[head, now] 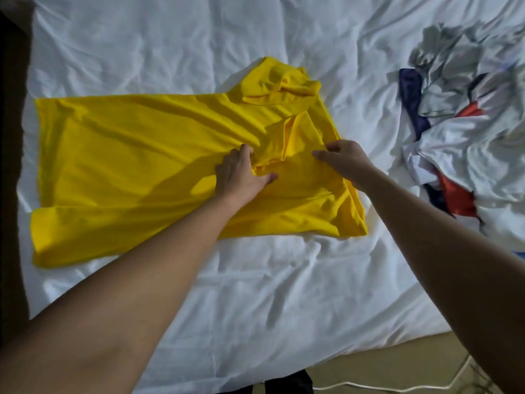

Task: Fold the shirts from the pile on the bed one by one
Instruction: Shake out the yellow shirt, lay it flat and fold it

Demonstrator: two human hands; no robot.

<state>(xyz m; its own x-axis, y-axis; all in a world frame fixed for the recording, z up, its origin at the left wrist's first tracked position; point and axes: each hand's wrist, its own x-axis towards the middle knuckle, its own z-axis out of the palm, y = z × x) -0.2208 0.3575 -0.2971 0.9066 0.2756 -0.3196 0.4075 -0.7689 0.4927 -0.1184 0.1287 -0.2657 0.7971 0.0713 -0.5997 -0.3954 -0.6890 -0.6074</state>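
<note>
A yellow shirt [136, 166] lies spread sideways on the white bed [255, 294], hem to the left, collar end to the right, one sleeve bunched at the top. My left hand [241, 177] rests on the shirt near its collar, fingers curled into a fold of the cloth. My right hand [345, 160] is just to the right of it and pinches the yellow fabric by the collar. A pile of shirts [466, 129], white, grey, navy and red, lies crumpled at the right of the bed.
The bed's near edge runs along the bottom right, with tan floor [383, 365] and a white cable [397, 389] below it. A dark edge [11, 166] borders the bed on the left. White rumpled sheet shows beyond and in front of the yellow shirt.
</note>
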